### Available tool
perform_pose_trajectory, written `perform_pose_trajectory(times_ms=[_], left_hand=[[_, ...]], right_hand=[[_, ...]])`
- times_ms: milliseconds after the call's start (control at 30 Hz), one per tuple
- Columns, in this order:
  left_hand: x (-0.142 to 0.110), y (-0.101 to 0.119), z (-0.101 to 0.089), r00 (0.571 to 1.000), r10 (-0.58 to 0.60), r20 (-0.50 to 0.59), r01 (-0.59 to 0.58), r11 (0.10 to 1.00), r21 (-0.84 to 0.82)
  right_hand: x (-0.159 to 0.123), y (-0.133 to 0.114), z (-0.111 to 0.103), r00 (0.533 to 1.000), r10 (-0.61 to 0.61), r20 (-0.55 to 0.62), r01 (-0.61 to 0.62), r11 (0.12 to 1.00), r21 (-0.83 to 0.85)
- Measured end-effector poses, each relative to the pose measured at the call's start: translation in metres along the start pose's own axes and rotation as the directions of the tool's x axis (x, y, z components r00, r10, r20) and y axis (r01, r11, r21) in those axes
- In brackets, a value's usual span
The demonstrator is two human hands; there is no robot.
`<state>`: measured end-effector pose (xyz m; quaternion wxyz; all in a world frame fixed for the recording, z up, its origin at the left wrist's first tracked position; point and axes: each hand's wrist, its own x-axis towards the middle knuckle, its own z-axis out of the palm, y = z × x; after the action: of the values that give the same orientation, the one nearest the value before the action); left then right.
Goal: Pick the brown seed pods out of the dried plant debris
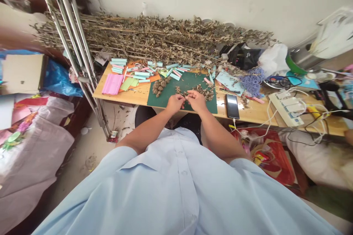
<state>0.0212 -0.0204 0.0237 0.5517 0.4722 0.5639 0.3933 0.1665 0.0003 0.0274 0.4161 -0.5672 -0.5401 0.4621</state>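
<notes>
Green cutting mat (pixel 193 85) on wooden worktop (pixel 129 97): left hand (pixel 175 103) and right hand (pixel 196 101) meet over it at 12 o'clock, fingers (pixel 189 95) narrow, pinching a dried sprig (pixel 183 97). Dried-leaf pile (pixel 206 93) at 1 o'clock; phone (pixel 232 106) at 2 o'clock.

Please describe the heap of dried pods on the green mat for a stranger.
Find the wooden table under the long dried stems. On its green mat, round brown pods sit in a tight heap, apart from the loose scraps by the right hand.

Left hand (pixel 175 103), right hand (pixel 196 101), fingers (pixel 184 100) together
</notes>
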Motion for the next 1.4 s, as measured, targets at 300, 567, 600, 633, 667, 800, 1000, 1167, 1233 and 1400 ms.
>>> perform_pose_trajectory(times_ms=[300,567,600,633,667,800,1000,1167,1233,1400], left_hand=[[0.003,-0.004,0.001,1.000,0.015,-0.021,-0.016,0.999,-0.045],[0.001,-0.001,0.000,1.000,0.018,-0.021,-0.019,0.998,-0.065],[0.000,0.000,0.000,1.000,0.019,-0.021,-0.020,0.998,-0.061],[0.000,0.000,0.000,1.000,0.021,-0.021,-0.023,0.998,-0.057],[0.000,0.000,0.000,0.999,0.025,-0.020,-0.026,0.998,-0.053],[0.000,-0.002,-0.001,0.999,0.031,-0.009,-0.031,0.998,-0.056],[0.000,-0.006,-0.002,0.995,0.101,-0.009,-0.101,0.989,-0.108],[-0.003,-0.003,-0.002,0.993,0.120,-0.021,-0.121,0.991,-0.058],[-0.004,-0.001,-0.002,0.995,0.097,-0.024,-0.098,0.995,-0.019],[-0.006,0.001,-0.002,0.997,0.075,-0.005,-0.074,0.995,0.071]], right_hand=[[0.012,0.009,-0.003,0.977,-0.048,-0.208,0.055,0.998,0.029],[0.004,0.006,-0.007,0.996,-0.043,-0.078,0.040,0.999,-0.029],[0.002,0.005,-0.007,0.997,-0.045,-0.066,0.043,0.999,-0.033],[0.001,0.004,-0.006,0.997,-0.042,-0.059,0.040,0.999,-0.027],[-0.001,0.004,-0.005,0.998,-0.034,-0.056,0.033,0.999,-0.011],[-0.001,0.007,0.000,0.997,-0.014,-0.074,0.017,0.999,0.045],[0.000,0.014,0.002,0.995,-0.003,-0.096,0.011,0.997,0.082],[-0.001,0.015,0.004,0.995,0.008,-0.098,0.000,0.996,0.084],[-0.002,0.014,0.005,0.995,0.018,-0.099,-0.011,0.997,0.071],[-0.001,0.007,0.003,0.988,0.020,-0.155,-0.017,1.000,0.020]])
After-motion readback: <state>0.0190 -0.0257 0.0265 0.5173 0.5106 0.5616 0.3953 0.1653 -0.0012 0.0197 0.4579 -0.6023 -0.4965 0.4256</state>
